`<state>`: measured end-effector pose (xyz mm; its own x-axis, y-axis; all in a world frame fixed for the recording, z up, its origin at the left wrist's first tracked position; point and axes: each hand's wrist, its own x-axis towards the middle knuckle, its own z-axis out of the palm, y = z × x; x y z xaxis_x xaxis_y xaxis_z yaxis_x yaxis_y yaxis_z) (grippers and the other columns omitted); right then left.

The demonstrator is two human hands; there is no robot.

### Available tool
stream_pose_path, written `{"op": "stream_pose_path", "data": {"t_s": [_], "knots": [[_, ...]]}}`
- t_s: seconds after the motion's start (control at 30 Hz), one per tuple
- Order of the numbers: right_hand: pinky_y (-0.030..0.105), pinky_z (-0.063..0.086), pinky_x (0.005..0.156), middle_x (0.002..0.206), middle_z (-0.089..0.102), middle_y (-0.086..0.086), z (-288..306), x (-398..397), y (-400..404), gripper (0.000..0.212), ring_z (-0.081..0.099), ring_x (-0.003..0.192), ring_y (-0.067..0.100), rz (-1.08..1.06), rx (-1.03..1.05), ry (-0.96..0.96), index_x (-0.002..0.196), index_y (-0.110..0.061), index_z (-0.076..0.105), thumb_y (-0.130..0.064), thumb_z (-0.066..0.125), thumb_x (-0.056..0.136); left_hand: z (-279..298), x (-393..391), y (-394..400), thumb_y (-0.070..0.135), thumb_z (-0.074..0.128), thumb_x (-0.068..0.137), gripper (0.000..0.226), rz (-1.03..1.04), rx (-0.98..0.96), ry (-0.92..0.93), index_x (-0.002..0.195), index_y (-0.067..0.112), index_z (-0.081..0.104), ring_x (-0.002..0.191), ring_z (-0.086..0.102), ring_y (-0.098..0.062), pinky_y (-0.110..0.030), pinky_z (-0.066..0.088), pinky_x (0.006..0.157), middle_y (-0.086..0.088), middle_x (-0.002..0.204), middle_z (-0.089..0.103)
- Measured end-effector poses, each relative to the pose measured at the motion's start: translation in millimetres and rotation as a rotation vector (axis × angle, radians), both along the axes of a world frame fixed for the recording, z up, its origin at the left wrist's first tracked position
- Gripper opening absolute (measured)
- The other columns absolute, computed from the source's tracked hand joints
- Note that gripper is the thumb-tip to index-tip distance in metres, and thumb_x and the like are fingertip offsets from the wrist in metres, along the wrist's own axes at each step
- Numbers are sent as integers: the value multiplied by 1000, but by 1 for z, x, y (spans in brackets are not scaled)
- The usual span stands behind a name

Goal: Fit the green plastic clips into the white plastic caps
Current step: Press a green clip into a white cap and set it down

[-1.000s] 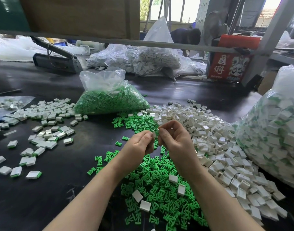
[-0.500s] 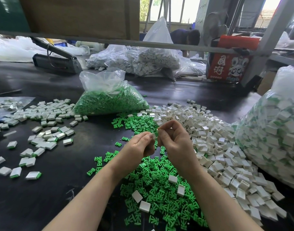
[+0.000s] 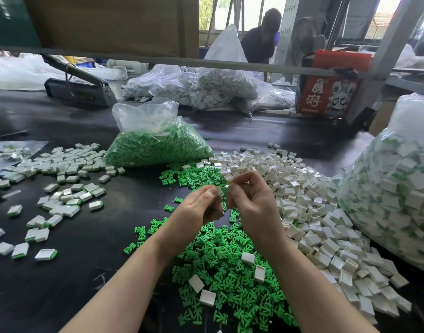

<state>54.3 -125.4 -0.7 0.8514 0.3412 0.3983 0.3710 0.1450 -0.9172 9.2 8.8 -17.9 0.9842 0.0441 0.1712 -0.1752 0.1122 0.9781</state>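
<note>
White plastic cap (image 3: pixel 218 190), pinched in left hand (image 3: pixel 198 207) at frame centre; right hand (image 3: pixel 250 200) pinched something tiny, unclear, against it. Light, rigid, probably slippery: hold by edges. Green clips (image 3: pixel 230 272) heaped below.

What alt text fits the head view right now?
Both hands, left and right, pinch a small white cap between them above a pile of green clips. Loose white caps lie right, finished pieces left, on a black table.
</note>
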Motion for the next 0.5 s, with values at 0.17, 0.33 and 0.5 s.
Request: {"op": "stream_pose_path", "data": {"t_s": [0.17,0.33,0.5], "knots": [[25,49,59,64,58,-3,0,-1,0,11,55,60,11,15,3,-4,90,-7,54,2,53,95,1,-1,-3,36,44,93,31,-9,58,8,68,35,62,71,49,-3,-20,50,77,16,68,52],[23,48,58,63,57,-6,0,-2,0,11,53,59,8,29,-12,-2,90,-7,54,2,53,95,-1,0,0,29,42,101,40,-4,64,19,71,37,66,72,52,0,-20,52,80,19,68,53],[20,45,56,61,57,-6,0,-2,0,11,53,57,7,35,-41,-18,88,-7,54,2,55,95,-3,0,2,23,38,105,45,15,114,16,79,41,70,72,55,4,-16,50,76,21,69,57]]}}
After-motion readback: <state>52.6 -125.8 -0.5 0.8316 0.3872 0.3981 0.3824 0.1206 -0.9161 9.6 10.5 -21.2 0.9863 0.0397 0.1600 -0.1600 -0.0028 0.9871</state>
